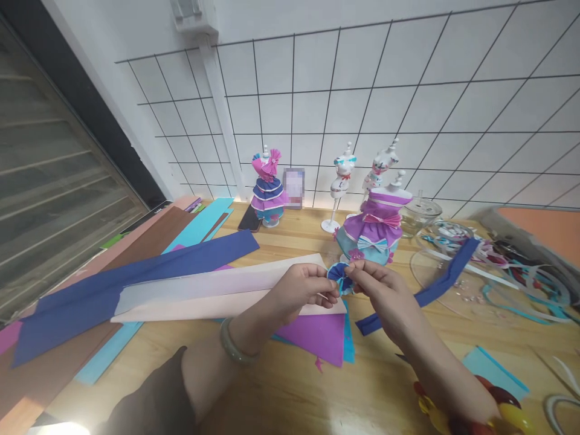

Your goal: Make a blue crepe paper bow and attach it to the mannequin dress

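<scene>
Between my two hands is a small pleated rosette (341, 277), dark blue with a light-blue edge. The fingertips of my left hand (312, 287) pinch its left side. My right hand (369, 279) grips its upper right edge between thumb and finger. Right behind it stands a mini dress form in a purple and teal tiered dress (370, 229) with bows. Below the hands lie pale pink paper-like strips (194, 308) and a purple sheet (317, 338). A folded dark blue strip (439, 284) runs beside my right wrist.
Another dressed form (268, 193) stands by a phone (250, 219) at the back. Bare white forms (343, 175) stand near the wall. Long coloured strips (136, 272) cover the left; ribbons (521, 278) and a glass jar (419, 214) are at right. A light-blue piece (493, 370) lies front right.
</scene>
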Motion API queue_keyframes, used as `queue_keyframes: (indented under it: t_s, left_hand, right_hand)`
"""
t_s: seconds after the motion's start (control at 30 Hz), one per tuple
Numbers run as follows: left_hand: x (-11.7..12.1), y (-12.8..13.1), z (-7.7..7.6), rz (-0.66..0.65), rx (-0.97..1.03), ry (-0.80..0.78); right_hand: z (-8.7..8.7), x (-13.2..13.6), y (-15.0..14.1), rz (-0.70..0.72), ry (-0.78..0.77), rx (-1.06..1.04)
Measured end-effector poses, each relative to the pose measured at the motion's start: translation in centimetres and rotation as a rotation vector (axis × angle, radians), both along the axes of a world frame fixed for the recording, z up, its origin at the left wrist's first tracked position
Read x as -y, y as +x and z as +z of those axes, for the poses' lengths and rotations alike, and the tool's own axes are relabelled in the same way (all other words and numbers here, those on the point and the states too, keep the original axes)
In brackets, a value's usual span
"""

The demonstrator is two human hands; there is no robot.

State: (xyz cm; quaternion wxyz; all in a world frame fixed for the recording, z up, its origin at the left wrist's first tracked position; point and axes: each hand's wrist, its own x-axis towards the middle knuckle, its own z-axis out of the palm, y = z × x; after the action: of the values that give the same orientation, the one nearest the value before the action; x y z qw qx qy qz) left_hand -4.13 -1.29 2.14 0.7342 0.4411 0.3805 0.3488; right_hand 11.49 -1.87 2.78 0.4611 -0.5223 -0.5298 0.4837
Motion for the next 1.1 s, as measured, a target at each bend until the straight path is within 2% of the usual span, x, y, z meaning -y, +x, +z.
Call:
queue_keyframes:
  t_s: [0.5, 0.93, 1.1]
  left_hand:
    - [-0.04, 0.01, -0.01, 0.0, -0.001, -0.012]
    - [-0.25, 0.03, -0.58, -0.012, -0.006, -0.001]
    - [-0.5, -0.19, -0.58, -0.031, -0.099, 0.071]
  right_hand:
    - [0.07, 0.03, -0.01, -0.013, -0.026, -0.027]
    - [0.19, 0.01, 0.05, -0.017, 0.02, 0.09]
    - [0.36, -0.03, 0.1, -0.036, 0.006, 0.142]
